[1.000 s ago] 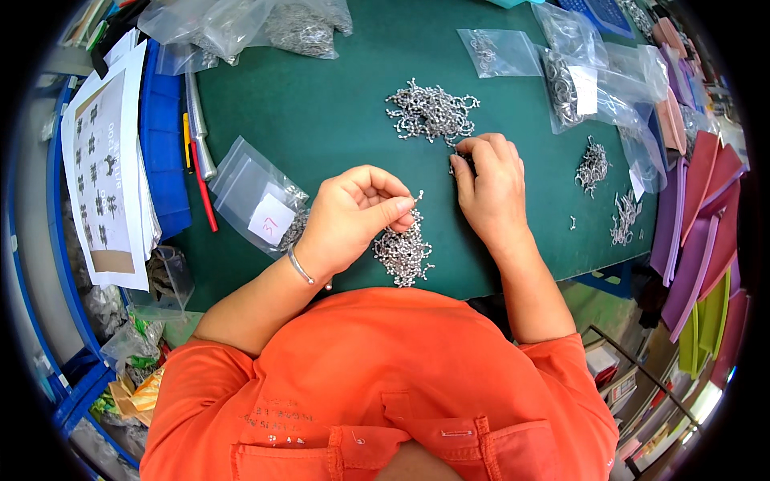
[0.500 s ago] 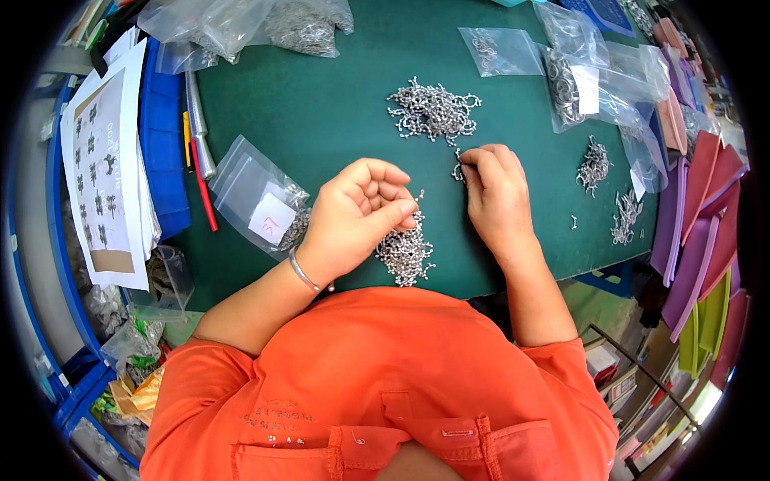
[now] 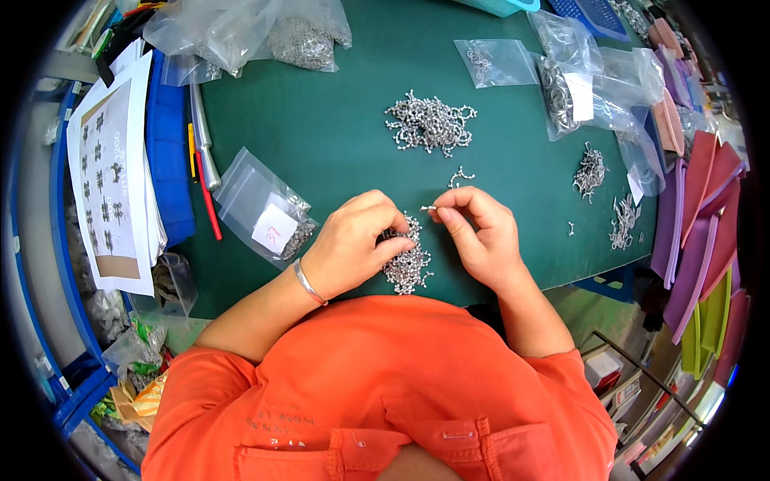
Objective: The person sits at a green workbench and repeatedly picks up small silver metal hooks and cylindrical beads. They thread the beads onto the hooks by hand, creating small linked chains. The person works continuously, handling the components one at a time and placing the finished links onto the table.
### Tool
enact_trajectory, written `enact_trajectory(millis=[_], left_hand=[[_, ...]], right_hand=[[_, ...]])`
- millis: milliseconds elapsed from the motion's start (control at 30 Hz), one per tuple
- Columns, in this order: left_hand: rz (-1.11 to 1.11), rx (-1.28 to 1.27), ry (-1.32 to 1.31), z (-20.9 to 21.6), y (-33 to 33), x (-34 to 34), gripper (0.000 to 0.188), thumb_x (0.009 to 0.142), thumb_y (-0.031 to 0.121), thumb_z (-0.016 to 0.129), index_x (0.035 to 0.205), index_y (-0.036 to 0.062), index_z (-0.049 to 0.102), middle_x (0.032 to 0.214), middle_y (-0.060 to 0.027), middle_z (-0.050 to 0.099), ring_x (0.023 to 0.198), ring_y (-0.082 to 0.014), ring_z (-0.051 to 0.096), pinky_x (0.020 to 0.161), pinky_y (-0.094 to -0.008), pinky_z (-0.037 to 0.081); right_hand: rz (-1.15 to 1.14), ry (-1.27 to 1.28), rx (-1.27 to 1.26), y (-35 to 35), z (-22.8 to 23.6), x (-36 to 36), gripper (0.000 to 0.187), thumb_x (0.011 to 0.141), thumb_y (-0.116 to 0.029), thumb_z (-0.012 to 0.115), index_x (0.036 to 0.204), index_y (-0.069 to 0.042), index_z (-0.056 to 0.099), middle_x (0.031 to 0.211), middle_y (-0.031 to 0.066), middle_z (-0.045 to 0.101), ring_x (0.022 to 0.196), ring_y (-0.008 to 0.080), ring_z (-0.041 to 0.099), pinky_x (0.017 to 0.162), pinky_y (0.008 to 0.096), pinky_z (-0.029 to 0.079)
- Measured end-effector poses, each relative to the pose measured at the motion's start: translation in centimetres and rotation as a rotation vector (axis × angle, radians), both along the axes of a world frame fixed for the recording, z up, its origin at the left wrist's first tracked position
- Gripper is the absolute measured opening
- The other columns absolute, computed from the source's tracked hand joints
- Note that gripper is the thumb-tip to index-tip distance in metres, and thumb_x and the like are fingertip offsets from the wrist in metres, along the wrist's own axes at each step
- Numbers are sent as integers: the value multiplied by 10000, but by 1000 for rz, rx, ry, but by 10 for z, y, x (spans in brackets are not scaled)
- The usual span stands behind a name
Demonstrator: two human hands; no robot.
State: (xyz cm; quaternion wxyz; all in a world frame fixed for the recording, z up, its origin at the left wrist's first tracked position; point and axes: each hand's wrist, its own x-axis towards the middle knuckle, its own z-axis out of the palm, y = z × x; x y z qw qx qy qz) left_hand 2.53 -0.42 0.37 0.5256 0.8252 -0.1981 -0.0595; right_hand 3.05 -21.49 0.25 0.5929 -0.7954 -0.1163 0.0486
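My left hand point(image 3: 357, 244) has its fingers curled down onto a near pile of small silver metal pieces point(image 3: 407, 264). Its fingertips dip into the pile, so what they hold, if anything, is hidden. Between the thumb and forefinger of my right hand point(image 3: 481, 240) is a small silver metal piece point(image 3: 428, 208), held just right of that pile. Beyond my right hand lies a loose curved silver piece point(image 3: 461, 176). Farther back is a larger pile of curved, beaded-looking silver pieces point(image 3: 431, 124).
Left of my hands lies a clear zip bag point(image 3: 255, 196) of metal bits, then red and yellow pens point(image 3: 210, 208) beside a blue bin point(image 3: 168, 152) and printed sheets point(image 3: 112, 184). Small metal heaps point(image 3: 591, 172) and filled bags point(image 3: 565, 88) lie right on the green table point(image 3: 337, 136).
My right hand has drawn back toward me from the loose curved piece, which now lies apart on the table. My left hand has lowered onto the near pile.
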Motion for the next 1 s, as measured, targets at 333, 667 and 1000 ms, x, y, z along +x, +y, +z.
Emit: enact_trajectory(millis=[333, 667, 1000], left_hand=[[100, -540, 556, 1, -9, 0, 219, 897, -37, 665, 1097, -17, 577, 984, -83, 657, 898, -127, 657, 797, -257, 557], [166, -405, 246, 2, -11, -6, 243, 860, -54, 691, 1075, 0, 590, 962, -83, 672, 876, -136, 662, 789, -271, 548], [29, -58, 63, 1, -5, -2, 95, 811, 29, 759, 841, 41, 669, 890, -46, 643, 662, -90, 569, 585, -232, 470]], right_hand=[[38, -395, -148, 2, 11, 4, 207, 773, 87, 666, 952, -14, 633, 964, 111, 674, 871, 296, 645, 771, 370, 523], [-46, -487, -591, -13, -14, 19, 173, 750, 12, 706, 895, -50, 635, 948, 82, 585, 844, 296, 560, 741, 402, 457], [-65, -494, -649, -9, -11, 19, 157, 766, -42, 721, 883, -56, 618, 953, 82, 581, 856, 293, 555, 731, 400, 424]])
